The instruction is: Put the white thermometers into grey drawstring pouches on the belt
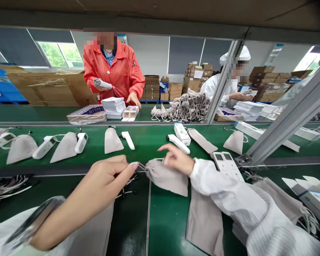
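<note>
My left hand (109, 174) is closed in a pinch on the drawstring (142, 166) of a grey fabric drawstring pouch (168, 179). The pouch's neck is gathered where the cord comes out. My right hand (177, 160) is over the top of the same pouch, index finger stretched out and the other fingers partly bent; whether they touch the cloth is unclear. Under my right forearm lies a flat grey pouch (204, 224). Beyond my right hand are a white handheld thermometer (178, 143) and a small white box (182, 133).
White devices with screens (226, 165) lie beside my right sleeve. More pouches (113, 140) and thermometers (128, 140) line the green belt. A slanted metal post (288, 110) stands right. Opposite, a person in red (114, 74) handles boxes near a pouch heap (188, 106); another wears white.
</note>
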### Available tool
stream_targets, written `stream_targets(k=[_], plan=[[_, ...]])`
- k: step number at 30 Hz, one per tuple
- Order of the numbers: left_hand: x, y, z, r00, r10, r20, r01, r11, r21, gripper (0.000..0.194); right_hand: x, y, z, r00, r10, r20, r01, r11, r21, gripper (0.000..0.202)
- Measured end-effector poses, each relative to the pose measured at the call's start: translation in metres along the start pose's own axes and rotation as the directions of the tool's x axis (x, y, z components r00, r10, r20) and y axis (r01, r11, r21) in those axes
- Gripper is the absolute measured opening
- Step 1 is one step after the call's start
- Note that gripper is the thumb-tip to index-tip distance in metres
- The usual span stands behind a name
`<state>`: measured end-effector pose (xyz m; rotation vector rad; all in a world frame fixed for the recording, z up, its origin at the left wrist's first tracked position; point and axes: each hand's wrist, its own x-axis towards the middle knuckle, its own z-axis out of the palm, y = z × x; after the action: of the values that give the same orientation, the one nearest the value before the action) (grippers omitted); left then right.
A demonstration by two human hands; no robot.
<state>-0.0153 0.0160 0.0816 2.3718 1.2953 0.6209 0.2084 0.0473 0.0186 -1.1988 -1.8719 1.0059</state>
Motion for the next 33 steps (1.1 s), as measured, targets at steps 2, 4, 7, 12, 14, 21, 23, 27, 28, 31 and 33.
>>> stream_targets(k=[2,4,7,12,14,21,23,27,28,31,33], plan=[[0.001,0.017,0.007,0.995,0.027,-0.095,-0.035,0.996,-0.082,0.043,-0.014,-0.007,0.031,0.975,-0.079,0.207,0.115,0.979,-0.167,0.067],[0.001,0.032,0.012,0.987,0.099,-0.129,-0.113,0.987,-0.11,0.042,-0.021,-0.012,0.05,0.967,-0.071,0.245,0.145,0.944,-0.297,0.069],[-0.006,0.027,0.009,0.955,0.226,-0.191,-0.219,0.974,0.057,0.023,-0.013,-0.012,0.027,0.999,0.022,-0.047,-0.037,0.933,-0.359,0.059],[-0.044,-0.066,0.008,0.995,0.038,-0.098,0.005,0.916,0.4,0.056,0.008,0.022,-0.092,0.577,0.22,-0.787,-0.665,0.686,-0.296,0.065],[-0.063,-0.104,0.018,0.99,-0.136,-0.046,0.143,0.917,0.373,0.05,0.005,0.045,-0.125,0.433,0.288,-0.854,-0.826,0.505,-0.249,0.069],[-0.067,-0.069,0.079,0.974,-0.186,-0.131,0.207,0.963,0.171,0.032,-0.001,0.083,-0.123,0.571,0.207,-0.794,-0.799,0.365,-0.479,0.049],[-0.056,-0.038,0.091,0.995,-0.052,-0.091,0.067,0.983,0.173,0.03,0.008,0.085,-0.108,0.745,0.14,-0.652,-0.648,0.385,-0.658,0.042],[-0.044,-0.011,0.093,0.954,0.298,0.034,-0.296,0.921,0.252,0.027,0.024,0.101,-0.083,0.852,0.168,-0.495,-0.516,0.421,-0.745,0.042],[-0.043,-0.011,0.09,0.938,0.338,0.07,-0.344,0.893,0.29,0.026,0.025,0.107,-0.081,0.843,0.193,-0.503,-0.533,0.432,-0.727,0.046],[-0.04,-0.016,0.08,0.89,0.419,0.179,-0.456,0.807,0.376,0.025,0.027,0.121,-0.083,0.79,0.276,-0.547,-0.603,0.508,-0.615,0.051],[-0.036,-0.018,0.074,0.847,0.476,0.237,-0.531,0.745,0.404,0.025,0.027,0.126,-0.089,0.769,0.311,-0.559,-0.615,0.599,-0.513,0.047]])
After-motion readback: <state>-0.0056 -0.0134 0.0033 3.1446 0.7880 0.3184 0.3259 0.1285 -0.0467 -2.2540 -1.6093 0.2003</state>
